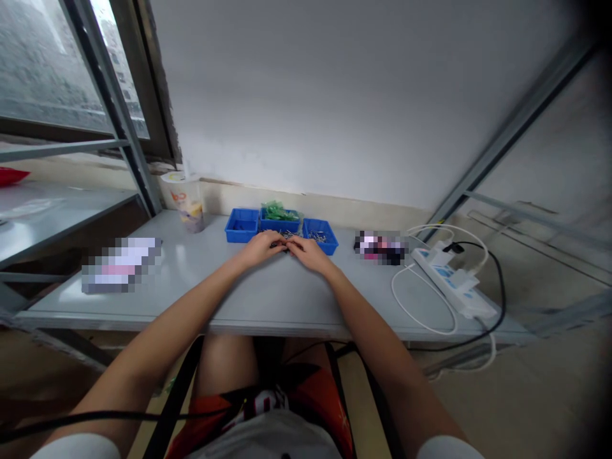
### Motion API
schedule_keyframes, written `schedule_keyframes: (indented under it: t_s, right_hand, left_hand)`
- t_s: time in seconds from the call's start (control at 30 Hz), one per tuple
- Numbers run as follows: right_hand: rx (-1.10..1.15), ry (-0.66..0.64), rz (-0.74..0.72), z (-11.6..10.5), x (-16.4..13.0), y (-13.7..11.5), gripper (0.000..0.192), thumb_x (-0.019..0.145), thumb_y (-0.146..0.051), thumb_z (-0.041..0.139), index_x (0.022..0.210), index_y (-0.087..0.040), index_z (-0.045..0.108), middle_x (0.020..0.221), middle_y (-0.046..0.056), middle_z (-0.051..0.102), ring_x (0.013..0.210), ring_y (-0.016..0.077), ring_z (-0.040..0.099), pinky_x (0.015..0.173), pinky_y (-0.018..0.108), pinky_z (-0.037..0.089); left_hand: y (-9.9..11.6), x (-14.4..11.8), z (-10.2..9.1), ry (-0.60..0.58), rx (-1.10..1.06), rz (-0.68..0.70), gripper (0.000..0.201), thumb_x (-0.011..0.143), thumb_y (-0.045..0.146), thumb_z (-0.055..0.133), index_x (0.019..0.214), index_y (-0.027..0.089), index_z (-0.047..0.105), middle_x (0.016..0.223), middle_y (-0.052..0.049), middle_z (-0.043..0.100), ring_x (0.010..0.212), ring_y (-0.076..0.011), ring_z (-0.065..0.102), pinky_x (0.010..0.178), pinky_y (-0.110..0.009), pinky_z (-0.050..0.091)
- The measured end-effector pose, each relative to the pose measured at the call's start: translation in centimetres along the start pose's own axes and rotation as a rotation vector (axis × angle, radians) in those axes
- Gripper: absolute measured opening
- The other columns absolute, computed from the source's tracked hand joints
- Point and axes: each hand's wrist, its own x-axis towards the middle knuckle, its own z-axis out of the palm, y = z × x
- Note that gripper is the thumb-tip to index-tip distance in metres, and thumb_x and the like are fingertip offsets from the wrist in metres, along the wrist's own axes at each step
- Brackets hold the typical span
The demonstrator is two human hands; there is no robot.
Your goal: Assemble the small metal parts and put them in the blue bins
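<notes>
My left hand (264, 247) and my right hand (308, 252) meet fingertip to fingertip low over the middle of the grey table. Both are closed in a pinch around something small and dark, too small to make out. Just behind the fingers lie small shiny metal pieces (287, 234), partly covered by my hands. A blue tray (235, 236) with a few dark bits stands beyond my left hand. Green plastic packets (276, 211) fill another blue tray behind. To the right, a third blue tray (329, 248) holds several thin metal pieces, close to my right hand.
At the back left stands a drink cup (186, 203) with a straw. A blurred-out flat item (122, 264) lies on the left, another (381, 247) on the right. A white power strip (454, 287) with plugs and looping cables occupies the right end. Metal frame posts flank the table (282, 306).
</notes>
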Motion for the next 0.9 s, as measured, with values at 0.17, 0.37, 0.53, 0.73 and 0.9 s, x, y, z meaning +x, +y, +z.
schedule_keyframes:
  t_s: [0.17,0.37,0.53,0.73,0.9]
  right_hand:
    - [0.050,0.003,0.017,-0.05,0.02,0.04,0.027,0.093,-0.033,0.041,0.093,-0.016,0.062,0.071,-0.001,0.059,0.067,0.0109,0.053,0.067,0.022,0.038]
    - [0.022,0.100,0.071,-0.07,0.10,0.03,0.025,0.090,-0.033,0.048,0.104,-0.017,0.062,0.075,0.001,0.065,0.066,0.0118,0.056,0.066,0.022,0.039]
    - [-0.025,0.169,0.040,-0.31,0.17,0.24,0.023,0.088,-0.030,0.050,0.100,-0.018,0.065,0.079,0.003,0.068,0.066,0.0121,0.057,0.066,0.022,0.040]
    - [-0.062,0.146,0.031,-0.27,0.15,0.13,0.025,0.088,-0.033,0.052,0.103,-0.018,0.065,0.075,0.001,0.066,0.064,0.0119,0.055,0.065,0.022,0.038]
    - [-0.098,0.121,-0.029,-0.18,0.18,0.19,0.021,0.090,-0.028,0.049,0.093,-0.019,0.067,0.083,0.003,0.069,0.070,0.0124,0.057,0.068,0.022,0.038]
  left_hand:
    - [-0.19,-0.01,0.10,0.007,-0.007,0.050,0.020,0.091,0.028,0.051,0.099,0.018,0.067,0.092,-0.006,0.066,0.087,-0.0184,0.058,0.078,-0.029,0.044]
    - [-0.24,-0.11,0.28,-0.014,0.028,0.047,0.023,0.093,0.024,0.047,0.104,0.018,0.066,0.097,-0.008,0.066,0.091,-0.0192,0.058,0.083,-0.031,0.044]
    - [-0.13,-0.13,0.12,-0.062,0.026,0.029,0.022,0.090,0.021,0.048,0.102,0.017,0.066,0.096,-0.008,0.067,0.088,-0.0188,0.059,0.080,-0.030,0.045]
    - [0.02,-0.16,-0.39,-0.099,0.042,-0.001,0.018,0.085,0.020,0.052,0.094,0.017,0.067,0.090,-0.006,0.067,0.083,-0.0180,0.060,0.075,-0.027,0.045]
    - [0.09,-0.20,-0.20,-0.128,0.054,-0.019,0.018,0.082,0.017,0.053,0.092,0.017,0.068,0.091,-0.006,0.069,0.081,-0.0179,0.061,0.074,-0.027,0.044]
